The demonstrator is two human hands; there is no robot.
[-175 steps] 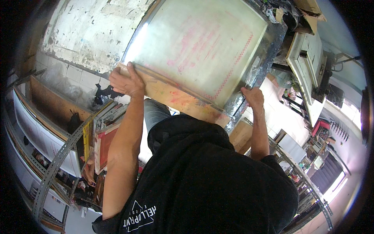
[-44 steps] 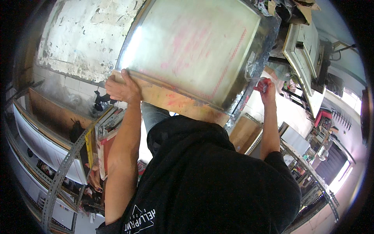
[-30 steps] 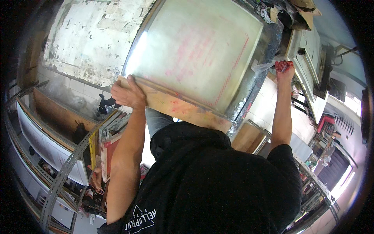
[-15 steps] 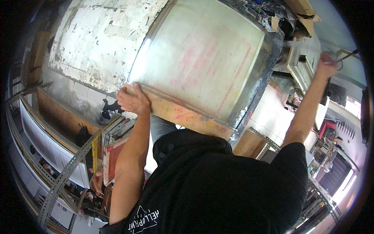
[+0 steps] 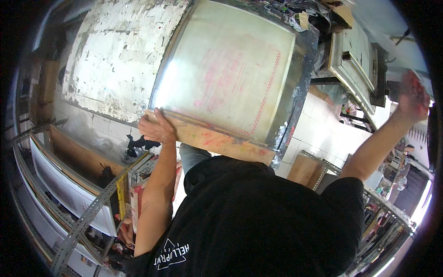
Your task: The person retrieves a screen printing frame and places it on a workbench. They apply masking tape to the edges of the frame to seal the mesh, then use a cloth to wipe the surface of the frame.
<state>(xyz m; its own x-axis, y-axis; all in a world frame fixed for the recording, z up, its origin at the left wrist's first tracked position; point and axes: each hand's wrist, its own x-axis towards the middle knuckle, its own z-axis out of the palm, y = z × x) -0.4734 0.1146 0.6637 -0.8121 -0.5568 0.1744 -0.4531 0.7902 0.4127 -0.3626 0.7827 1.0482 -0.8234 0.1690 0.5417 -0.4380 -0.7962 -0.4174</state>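
My left hand (image 5: pixel 158 128) is closed over the left end of a paint-stained wooden bar (image 5: pixel 212 137). The bar lies along the near edge of a pale screen-printing screen (image 5: pixel 184 83), which has pink smears in its middle and a red dotted line down its right side. Far out to the right, my right hand (image 5: pixel 413 97) is raised, away from the screen. Red shows on that hand, but motion smears its fingers, so whatever it may hold is hidden from me.
A paint-spotted white board (image 5: pixel 120 55) adjoins the screen on the left. At lower left stands a metal rack (image 5: pixel 87 214) with frames. Stacked frames (image 5: pixel 353 64) are at the upper right, beside crumpled dark material (image 5: pixel 318 21). A wooden panel (image 5: pixel 304 170) leans below right.
My right arm has swung farther out to the right and slightly down. The view has shifted a little, while my left hand stays on the wooden bar.
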